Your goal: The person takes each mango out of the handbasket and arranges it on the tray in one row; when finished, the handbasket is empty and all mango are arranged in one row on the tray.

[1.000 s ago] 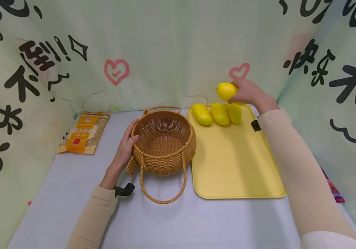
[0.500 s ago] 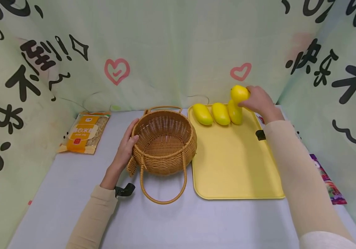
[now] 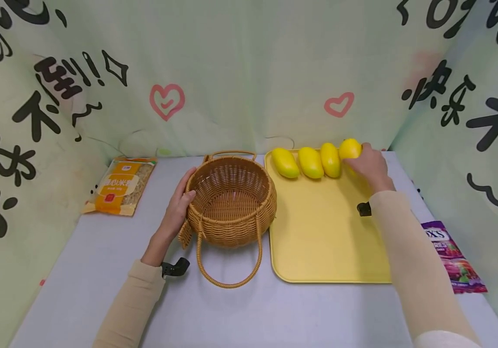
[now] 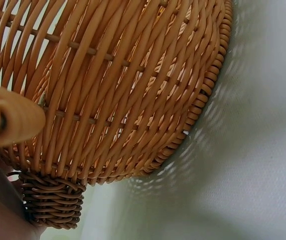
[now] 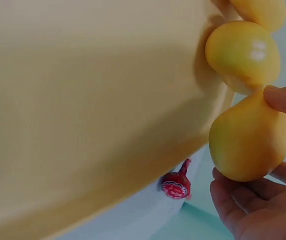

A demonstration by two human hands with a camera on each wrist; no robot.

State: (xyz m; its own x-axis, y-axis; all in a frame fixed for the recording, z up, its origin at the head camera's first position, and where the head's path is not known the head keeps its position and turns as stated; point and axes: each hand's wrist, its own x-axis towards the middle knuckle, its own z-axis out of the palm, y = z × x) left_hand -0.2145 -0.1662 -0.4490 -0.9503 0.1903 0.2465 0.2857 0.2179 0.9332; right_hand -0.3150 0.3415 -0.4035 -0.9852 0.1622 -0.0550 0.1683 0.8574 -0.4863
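My left hand (image 3: 175, 208) grips the left side of a round wicker basket (image 3: 231, 232), thumb over the rim. The basket stands uncovered, its inside bare, with one handle folded toward me. In the left wrist view its woven wall (image 4: 113, 75) fills much of the frame. My right hand (image 3: 371, 166) holds a yellow mango (image 3: 350, 149) at the back right of a yellow tray (image 3: 327, 232). Thumb and fingers pinch this mango (image 5: 252, 140) from two sides in the right wrist view. To its left, three mangoes (image 3: 311, 163) lie in a row along the tray's back edge.
An orange-and-clear bag of grain (image 3: 120, 186) lies at the back left. At the right edge a purple packet (image 3: 453, 258) is partly behind my right sleeve. A small dark red thing with a stalk (image 5: 176, 185) sits beyond the tray's edge. Fabric walls enclose the table.
My right hand has carried the mango to the right and down, beside the row at the tray's back edge. More of the purple packet shows. The left hand and basket stay put.
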